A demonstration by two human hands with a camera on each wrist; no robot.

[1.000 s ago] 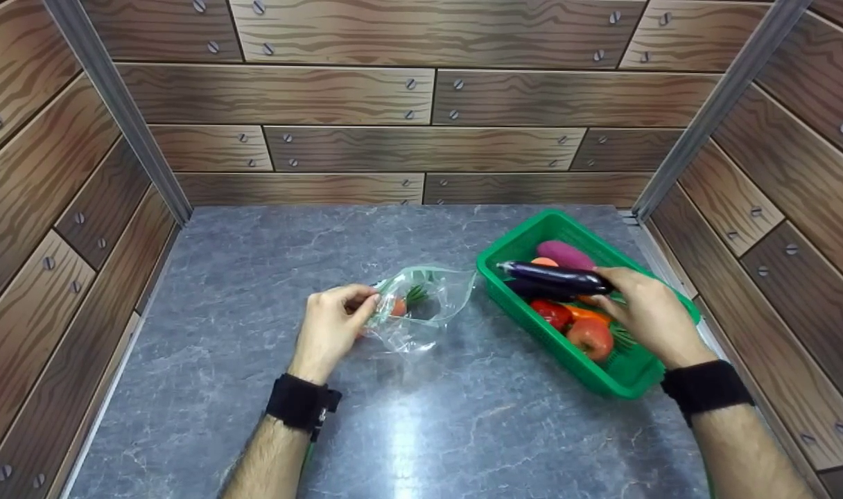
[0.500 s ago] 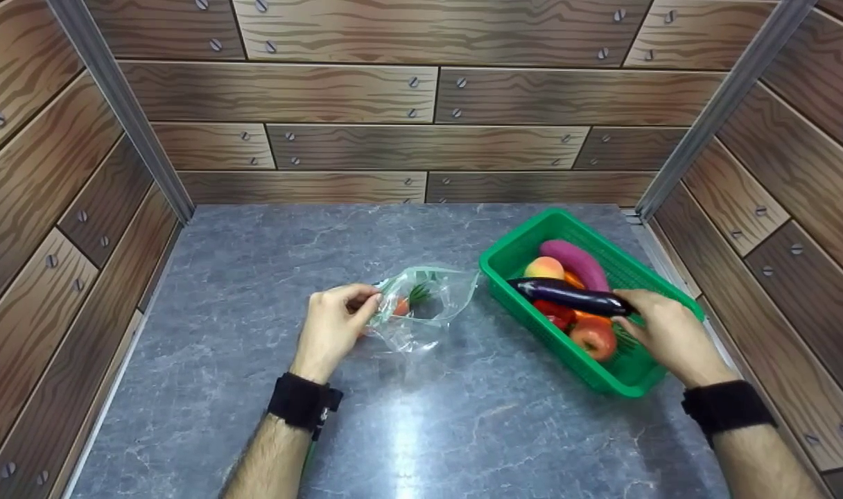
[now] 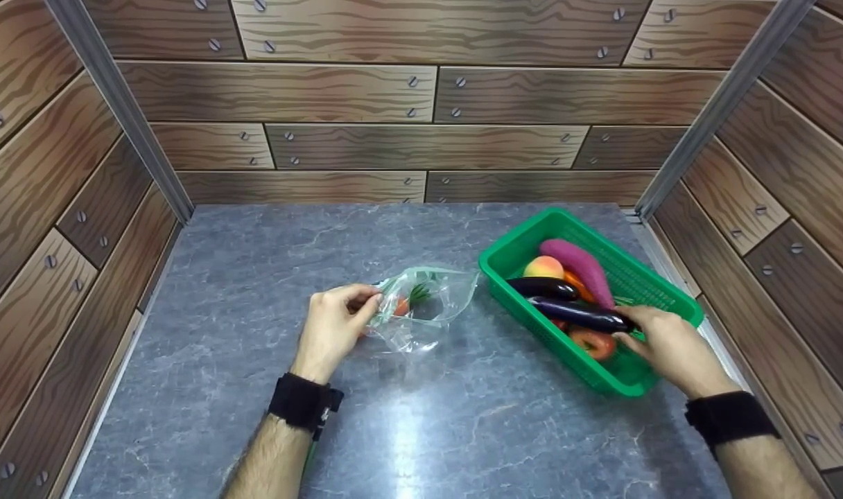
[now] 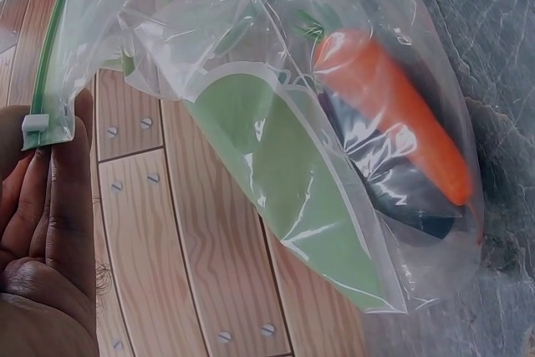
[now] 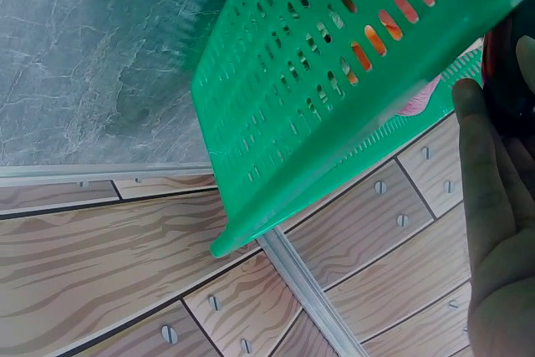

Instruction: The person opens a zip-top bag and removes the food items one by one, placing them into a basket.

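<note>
My left hand [image 3: 333, 324] pinches the rim of a clear zip bag [image 3: 421, 337] at its left side, close to the white slider [image 4: 35, 123]. The bag's mouth gapes. Inside it lie a carrot [image 4: 393, 106] with green leaves and a dark object partly covered by it. My right hand [image 3: 674, 348] grips one end of a dark purple eggplant [image 3: 577, 314], low in the green basket [image 3: 671, 299]. A second eggplant [image 3: 543, 286] lies just behind that one. Around them are a peach [image 3: 545, 267], an apple [image 3: 593, 343] and a long purple-pink vegetable [image 3: 581, 267].
The basket stands at an angle on the right of the grey marbled table [image 3: 255, 256], near its right edge. Wood-patterned walls [image 3: 366, 93] close off the back and both sides. Something orange [image 3: 579, 285] shows among the vegetables.
My right hand has moved right and toward me with the eggplant, lowering it onto the apple side of the basket. The second eggplant and the peach show more. My left hand stays put.
</note>
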